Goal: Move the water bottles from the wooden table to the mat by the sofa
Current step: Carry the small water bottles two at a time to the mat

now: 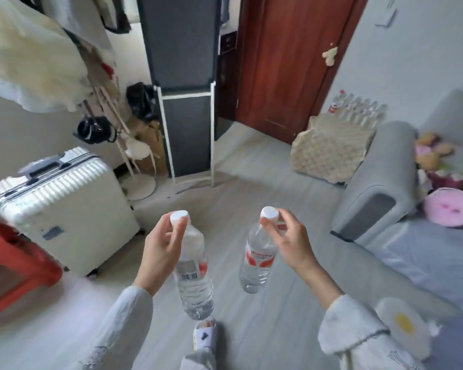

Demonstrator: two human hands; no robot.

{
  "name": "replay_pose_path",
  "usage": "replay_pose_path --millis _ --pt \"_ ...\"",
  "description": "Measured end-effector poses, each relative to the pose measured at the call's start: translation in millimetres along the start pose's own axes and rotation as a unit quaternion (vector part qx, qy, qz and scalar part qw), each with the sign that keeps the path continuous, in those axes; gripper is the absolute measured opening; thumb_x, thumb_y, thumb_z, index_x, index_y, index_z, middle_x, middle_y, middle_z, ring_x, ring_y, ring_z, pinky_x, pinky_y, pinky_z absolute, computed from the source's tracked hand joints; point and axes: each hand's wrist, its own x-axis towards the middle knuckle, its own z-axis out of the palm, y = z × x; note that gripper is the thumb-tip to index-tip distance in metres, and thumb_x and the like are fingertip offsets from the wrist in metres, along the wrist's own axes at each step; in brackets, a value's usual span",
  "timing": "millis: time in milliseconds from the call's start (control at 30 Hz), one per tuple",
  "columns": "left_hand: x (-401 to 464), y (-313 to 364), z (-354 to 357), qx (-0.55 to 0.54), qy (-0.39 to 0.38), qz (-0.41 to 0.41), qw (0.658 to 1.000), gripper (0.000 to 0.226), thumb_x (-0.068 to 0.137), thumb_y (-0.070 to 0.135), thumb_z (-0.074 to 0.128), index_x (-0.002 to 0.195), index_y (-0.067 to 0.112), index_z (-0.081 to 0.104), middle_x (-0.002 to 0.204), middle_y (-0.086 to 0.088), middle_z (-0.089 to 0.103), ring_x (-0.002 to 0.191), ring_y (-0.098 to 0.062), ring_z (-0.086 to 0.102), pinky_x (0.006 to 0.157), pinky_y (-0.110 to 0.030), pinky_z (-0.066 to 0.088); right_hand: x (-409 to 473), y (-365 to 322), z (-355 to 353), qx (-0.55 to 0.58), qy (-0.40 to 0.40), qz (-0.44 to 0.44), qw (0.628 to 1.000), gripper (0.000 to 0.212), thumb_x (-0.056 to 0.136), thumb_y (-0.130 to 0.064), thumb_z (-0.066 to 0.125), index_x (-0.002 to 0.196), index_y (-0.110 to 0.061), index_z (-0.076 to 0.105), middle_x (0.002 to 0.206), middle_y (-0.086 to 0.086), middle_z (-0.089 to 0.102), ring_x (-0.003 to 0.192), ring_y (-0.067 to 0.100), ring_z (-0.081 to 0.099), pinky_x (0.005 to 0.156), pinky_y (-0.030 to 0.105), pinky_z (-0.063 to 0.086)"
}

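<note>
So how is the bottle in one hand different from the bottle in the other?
The left-hand bottle shows a barcode on its label; the right-hand bottle shows red lettering and red shapes. The left-hand bottle hangs lower in the picture and looks bigger there, the right-hand bottle higher. Both are clear, hold water, have white caps, and dangle by the neck from the fingertips of the left hand and right hand.

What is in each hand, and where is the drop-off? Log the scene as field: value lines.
left hand: grips a water bottle by its white cap
right hand: grips a second bottle by its cap
bottles: hanging upright above the floor
mat: by the sofa arm, ahead to the right
bottles on mat: a row along the wall
</note>
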Motion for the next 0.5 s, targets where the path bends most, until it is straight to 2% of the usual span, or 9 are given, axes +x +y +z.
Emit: replay_pose_path --millis 133,200,267,333,500 --pt "79.2 0.2 58.7 -0.008 -0.060 0.015 0.998 0.029 0.086 0.044 0.045 0.102 0.022 0.057 0.091 0.001 0.065 0.079 -0.007 0.062 0.064 -0.021 0.047 60.3 22.7 -28.8 -0.013 0.064 0.019 0.998 0.012 0.081 -0.023 0.065 0.091 -0.019 0.060 0.089 0.003 0.064 0.085 0.022 0.061 0.079 0.030 0.047" --pt "120.2 4.3 84.9 -0.018 -0.085 0.020 0.996 0.033 0.085 0.047 0.044 0.102 0.023 0.057 0.092 0.002 0.065 0.082 -0.010 0.063 0.069 -0.025 0.048 94.0 31.1 -41.6 -0.026 0.083 0.024 0.996 0.011 0.082 -0.023 0.063 0.091 -0.017 0.059 0.090 0.004 0.063 0.087 0.023 0.061 0.081 0.033 0.046" --pt "160.7 9.8 108.8 -0.020 -0.107 0.026 0.994 0.031 0.084 0.050 0.044 0.099 0.026 0.057 0.092 0.005 0.065 0.085 -0.010 0.063 0.071 -0.026 0.048 127.8 37.8 -53.6 -0.029 0.101 0.033 0.994 0.006 0.083 -0.025 0.062 0.086 -0.025 0.057 0.089 0.001 0.063 0.088 0.021 0.060 0.081 0.033 0.046" --pt "200.4 15.8 131.9 -0.021 -0.129 0.033 0.991 0.030 0.085 0.049 0.044 0.098 0.026 0.058 0.091 0.005 0.065 0.086 -0.012 0.064 0.072 -0.028 0.050 160.5 43.0 -65.2 -0.026 0.124 0.034 0.991 0.012 0.083 -0.026 0.062 0.082 -0.034 0.054 0.088 -0.002 0.063 0.087 0.019 0.061 0.080 0.030 0.046" --pt "278.0 27.2 190.2 -0.015 -0.184 0.047 0.982 0.025 0.087 0.046 0.046 0.096 0.026 0.058 0.087 0.004 0.066 0.084 -0.013 0.065 0.073 -0.031 0.050 230.7 63.3 -91.4 -0.017 0.174 0.053 0.983 0.015 0.083 -0.026 0.062 0.079 -0.037 0.053 0.088 -0.002 0.063 0.087 0.018 0.061 0.078 0.025 0.044"
